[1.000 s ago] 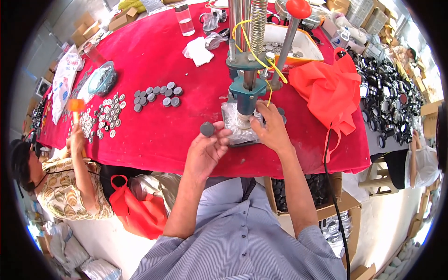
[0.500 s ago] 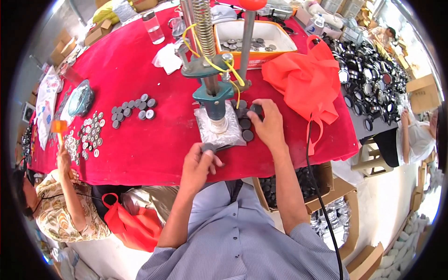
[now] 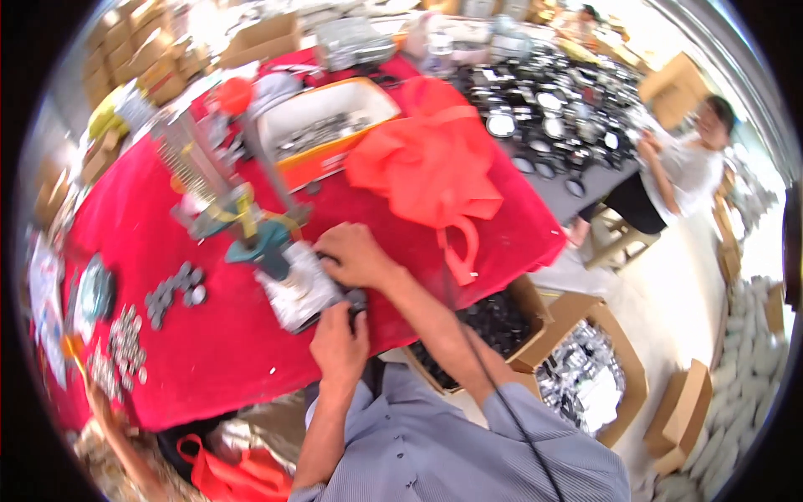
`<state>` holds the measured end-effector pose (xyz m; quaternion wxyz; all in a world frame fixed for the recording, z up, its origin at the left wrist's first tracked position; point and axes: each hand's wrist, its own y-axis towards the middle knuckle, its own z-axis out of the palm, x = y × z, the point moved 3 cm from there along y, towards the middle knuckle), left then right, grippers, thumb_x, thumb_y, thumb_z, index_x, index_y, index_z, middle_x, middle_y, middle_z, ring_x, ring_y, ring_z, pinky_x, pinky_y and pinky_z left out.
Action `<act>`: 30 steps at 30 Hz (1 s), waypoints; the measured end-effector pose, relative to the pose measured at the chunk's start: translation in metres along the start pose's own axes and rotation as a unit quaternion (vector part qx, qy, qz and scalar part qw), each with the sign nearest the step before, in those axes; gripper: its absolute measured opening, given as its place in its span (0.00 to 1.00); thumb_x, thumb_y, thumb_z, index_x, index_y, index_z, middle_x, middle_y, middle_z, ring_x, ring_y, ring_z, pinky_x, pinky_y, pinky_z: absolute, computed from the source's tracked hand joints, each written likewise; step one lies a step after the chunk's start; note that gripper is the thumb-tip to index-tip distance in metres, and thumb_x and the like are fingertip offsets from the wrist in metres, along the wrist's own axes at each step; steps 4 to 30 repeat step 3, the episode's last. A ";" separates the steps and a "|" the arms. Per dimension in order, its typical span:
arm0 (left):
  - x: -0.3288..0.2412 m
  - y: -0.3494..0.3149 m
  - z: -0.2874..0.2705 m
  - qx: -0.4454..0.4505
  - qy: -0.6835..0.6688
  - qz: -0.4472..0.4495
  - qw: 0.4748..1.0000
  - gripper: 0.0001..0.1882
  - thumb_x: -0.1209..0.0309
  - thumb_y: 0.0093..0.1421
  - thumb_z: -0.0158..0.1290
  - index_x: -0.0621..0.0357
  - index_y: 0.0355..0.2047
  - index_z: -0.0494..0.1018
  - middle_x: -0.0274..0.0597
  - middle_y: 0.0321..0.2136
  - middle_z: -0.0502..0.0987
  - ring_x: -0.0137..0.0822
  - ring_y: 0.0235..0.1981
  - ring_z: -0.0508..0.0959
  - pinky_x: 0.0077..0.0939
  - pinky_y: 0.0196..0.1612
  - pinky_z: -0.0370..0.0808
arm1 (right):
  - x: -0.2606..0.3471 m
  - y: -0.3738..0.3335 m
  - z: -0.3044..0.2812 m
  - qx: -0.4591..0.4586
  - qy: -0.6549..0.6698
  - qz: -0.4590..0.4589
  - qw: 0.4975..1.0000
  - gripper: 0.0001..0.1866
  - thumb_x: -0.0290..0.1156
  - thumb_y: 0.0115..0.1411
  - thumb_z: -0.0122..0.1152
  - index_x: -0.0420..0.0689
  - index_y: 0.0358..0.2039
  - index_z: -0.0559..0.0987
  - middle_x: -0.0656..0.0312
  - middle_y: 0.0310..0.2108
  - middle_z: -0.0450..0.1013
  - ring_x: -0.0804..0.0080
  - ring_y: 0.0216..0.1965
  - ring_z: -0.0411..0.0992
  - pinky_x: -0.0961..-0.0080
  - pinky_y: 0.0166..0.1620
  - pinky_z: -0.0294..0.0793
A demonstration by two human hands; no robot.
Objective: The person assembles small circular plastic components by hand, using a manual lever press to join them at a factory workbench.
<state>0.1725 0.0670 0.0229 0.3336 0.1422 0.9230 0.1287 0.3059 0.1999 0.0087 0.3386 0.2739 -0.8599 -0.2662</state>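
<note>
A hand press with a teal head (image 3: 261,244) and a coil spring (image 3: 186,171) stands on the red-covered table, blurred. Below its head lies a pad wrapped in silvery plastic (image 3: 303,297). My left hand (image 3: 339,347) is at the pad's near right corner, its fingers closed round a dark round disc (image 3: 360,315). Beyond it, on the pad's right, my right hand (image 3: 360,253) curls its fingers down over another dark disc (image 3: 329,258); its fingertips are partly hidden. More dark discs (image 3: 356,295) lie between the two hands.
Grey discs (image 3: 171,293) and small metal rings (image 3: 125,343) lie left. An orange-white box (image 3: 330,163) and a red cloth bag (image 3: 427,159) sit behind. Open cartons (image 3: 631,381) stand below the right edge. Co-workers sit left, holding an orange mallet (image 3: 74,346), and right (image 3: 690,167).
The whole view has swung to the right, so the press and table appear further left. My left hand has come closer to the dark discs and my right hand.
</note>
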 end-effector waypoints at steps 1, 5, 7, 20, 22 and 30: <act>0.001 -0.002 0.002 -0.025 0.017 0.012 0.999 0.15 0.68 0.61 0.61 0.56 0.47 0.73 0.52 0.41 0.78 0.55 0.41 0.80 0.47 0.39 0.78 | 0.007 -0.002 0.000 0.016 -0.021 -0.001 1.000 0.15 0.37 0.50 0.66 0.50 0.39 0.83 0.61 0.40 0.79 0.56 0.47 0.76 0.56 0.50 0.73; -0.007 -0.003 0.012 -0.057 0.053 0.044 0.996 0.22 0.68 0.59 0.64 0.52 0.54 0.72 0.56 0.48 0.74 0.58 0.45 0.79 0.43 0.46 0.79 | 0.005 -0.009 -0.009 0.072 -0.019 0.015 0.997 0.18 0.41 0.51 0.68 0.50 0.43 0.83 0.61 0.43 0.79 0.59 0.51 0.75 0.54 0.52 0.72; -0.007 -0.003 0.012 -0.057 0.053 0.044 0.996 0.22 0.68 0.59 0.64 0.52 0.54 0.72 0.56 0.48 0.74 0.58 0.45 0.79 0.43 0.46 0.79 | 0.005 -0.009 -0.009 0.072 -0.019 0.015 0.997 0.18 0.41 0.51 0.68 0.50 0.43 0.83 0.61 0.43 0.79 0.59 0.51 0.75 0.54 0.52 0.72; -0.007 -0.003 0.012 -0.057 0.053 0.044 0.996 0.22 0.68 0.59 0.64 0.52 0.54 0.72 0.56 0.48 0.74 0.58 0.45 0.79 0.43 0.46 0.79 | 0.005 -0.009 -0.009 0.072 -0.019 0.015 0.997 0.18 0.41 0.51 0.68 0.50 0.43 0.83 0.61 0.43 0.79 0.59 0.51 0.75 0.54 0.52 0.72; -0.007 -0.003 0.012 -0.057 0.053 0.044 0.996 0.22 0.68 0.59 0.64 0.52 0.54 0.72 0.56 0.48 0.74 0.58 0.45 0.79 0.43 0.46 0.79 | 0.005 -0.009 -0.009 0.072 -0.019 0.015 0.997 0.18 0.41 0.51 0.68 0.50 0.43 0.83 0.61 0.43 0.79 0.59 0.51 0.75 0.54 0.52 0.72; -0.007 -0.003 0.012 -0.057 0.053 0.044 0.996 0.22 0.68 0.59 0.64 0.52 0.54 0.72 0.56 0.48 0.74 0.58 0.45 0.79 0.43 0.46 0.79 | 0.005 -0.009 -0.009 0.072 -0.019 0.015 0.997 0.18 0.41 0.51 0.68 0.50 0.43 0.83 0.61 0.43 0.79 0.59 0.51 0.75 0.54 0.52 0.72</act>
